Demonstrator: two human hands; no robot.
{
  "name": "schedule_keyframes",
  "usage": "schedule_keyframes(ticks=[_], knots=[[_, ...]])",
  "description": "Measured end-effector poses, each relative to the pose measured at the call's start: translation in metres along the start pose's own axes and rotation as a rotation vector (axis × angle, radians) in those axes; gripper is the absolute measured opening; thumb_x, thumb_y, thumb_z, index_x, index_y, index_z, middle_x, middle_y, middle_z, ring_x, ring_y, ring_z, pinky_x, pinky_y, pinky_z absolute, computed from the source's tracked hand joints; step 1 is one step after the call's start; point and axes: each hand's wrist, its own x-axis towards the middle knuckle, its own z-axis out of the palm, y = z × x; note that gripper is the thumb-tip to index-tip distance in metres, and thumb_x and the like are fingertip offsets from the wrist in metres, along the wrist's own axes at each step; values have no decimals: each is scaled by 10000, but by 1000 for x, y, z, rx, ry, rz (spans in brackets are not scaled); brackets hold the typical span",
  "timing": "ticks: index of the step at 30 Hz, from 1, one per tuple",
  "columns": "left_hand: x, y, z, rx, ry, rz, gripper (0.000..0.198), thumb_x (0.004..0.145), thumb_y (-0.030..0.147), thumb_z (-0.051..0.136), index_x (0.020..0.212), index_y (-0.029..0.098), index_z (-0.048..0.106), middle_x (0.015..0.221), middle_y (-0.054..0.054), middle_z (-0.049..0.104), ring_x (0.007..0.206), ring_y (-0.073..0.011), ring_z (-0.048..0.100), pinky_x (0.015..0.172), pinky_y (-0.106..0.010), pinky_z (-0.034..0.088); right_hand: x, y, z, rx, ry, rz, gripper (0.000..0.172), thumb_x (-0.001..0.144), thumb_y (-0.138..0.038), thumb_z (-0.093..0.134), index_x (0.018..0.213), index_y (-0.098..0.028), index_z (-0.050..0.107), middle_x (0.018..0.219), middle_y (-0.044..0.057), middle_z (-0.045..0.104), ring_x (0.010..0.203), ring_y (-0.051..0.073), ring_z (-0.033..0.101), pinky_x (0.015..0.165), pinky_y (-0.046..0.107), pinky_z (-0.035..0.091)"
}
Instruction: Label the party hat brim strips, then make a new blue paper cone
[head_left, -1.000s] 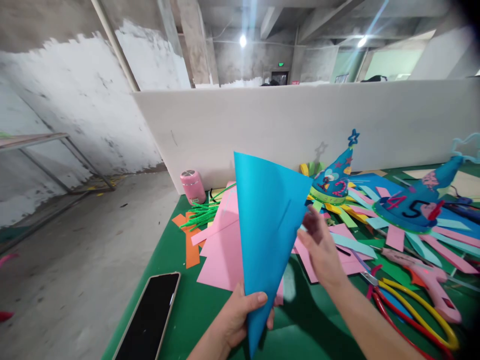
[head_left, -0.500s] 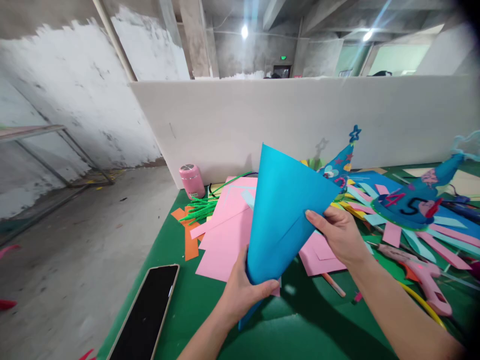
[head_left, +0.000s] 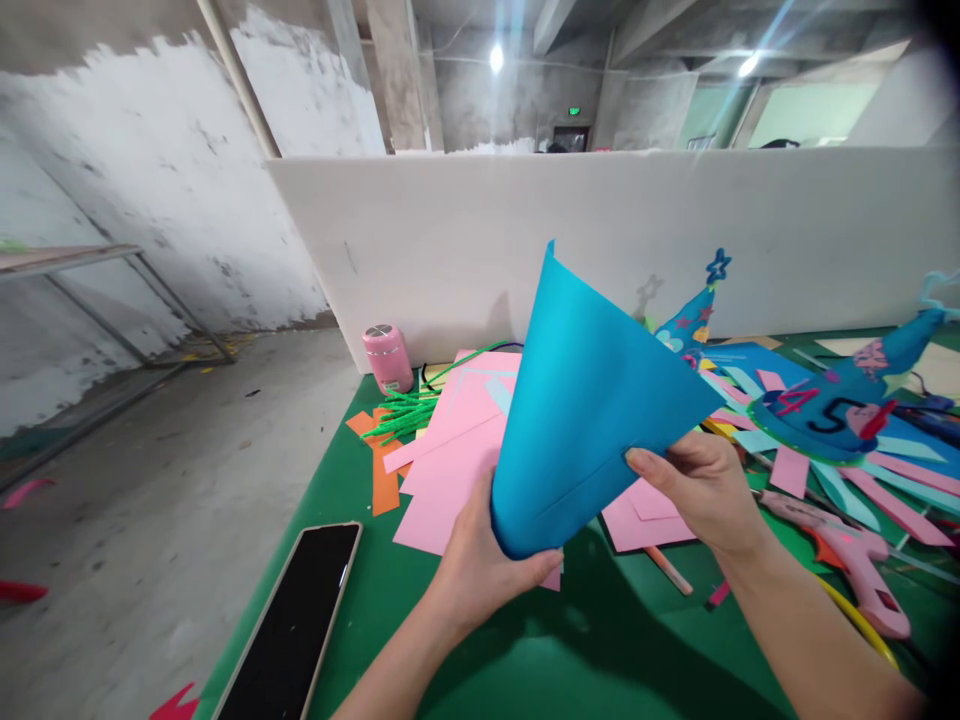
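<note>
A blue paper sheet [head_left: 585,390], rolled into a cone, is held up over the table with its wide end upward. My left hand [head_left: 480,560] wraps round the narrow lower part, thumb across the front. At the right edge my right hand [head_left: 694,485] pinches the sheet, thumb on the front and the other fingers partly hidden behind. A seam line runs slantwise across the cone's lower side. Behind it lie pink paper sheets [head_left: 457,470]. Two decorated blue cone hats stand to the right, the nearer hat [head_left: 832,410] bearing a 4 and a 5.
A phone [head_left: 292,620] lies at the table's left edge. Green pipe cleaners [head_left: 401,415], orange strips [head_left: 385,480] and a pink lidded bottle [head_left: 388,358] are at the back left. On the right is a pink glue gun [head_left: 844,550] among paper strips. A white partition [head_left: 480,230] stands behind.
The cone has opened wider and its upper edge has risen. The tip that stuck out below my left hand no longer shows. My right hand has shifted slightly right and down with the edge.
</note>
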Motion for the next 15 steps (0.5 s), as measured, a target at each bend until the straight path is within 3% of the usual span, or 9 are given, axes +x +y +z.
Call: schedule_keyframes(ticks=[3, 8, 12, 15], knots=[[2, 1, -3, 3, 1, 36, 987, 563, 410, 713, 1332, 181, 139, 1221, -138, 450, 1062, -292, 456, 833, -397, 413, 1, -4, 2, 7, -64, -36, 113, 718, -243, 633, 810, -254, 698, 677, -9, 680, 690, 197, 615, 608, 304, 502], [1, 2, -10, -19, -47, 67, 704, 599, 365, 697, 1188, 197, 349, 1068, -91, 544, 910, -254, 543, 713, -349, 464, 3, -10, -1, -2, -198, -26, 94, 722, -223, 622, 784, -235, 692, 856, 15, 693, 787, 208, 628, 717, 326, 517], [1, -2, -17, -32, -106, 92, 662, 595, 349, 704, 1157, 229, 376, 1046, -66, 556, 872, -245, 564, 649, -323, 482, -1, -17, -5, -72, -192, 32, 124, 684, -233, 654, 806, -234, 676, 843, 19, 688, 801, 213, 623, 676, 307, 528], [8, -5, -21, -26, -65, 170, 718, 596, 330, 706, 1202, 238, 332, 1074, -71, 546, 915, -258, 555, 693, -343, 480, -1, -30, 0, -236, -159, -69, 108, 691, -250, 649, 795, -229, 670, 821, 15, 687, 771, 208, 624, 657, 298, 514]])
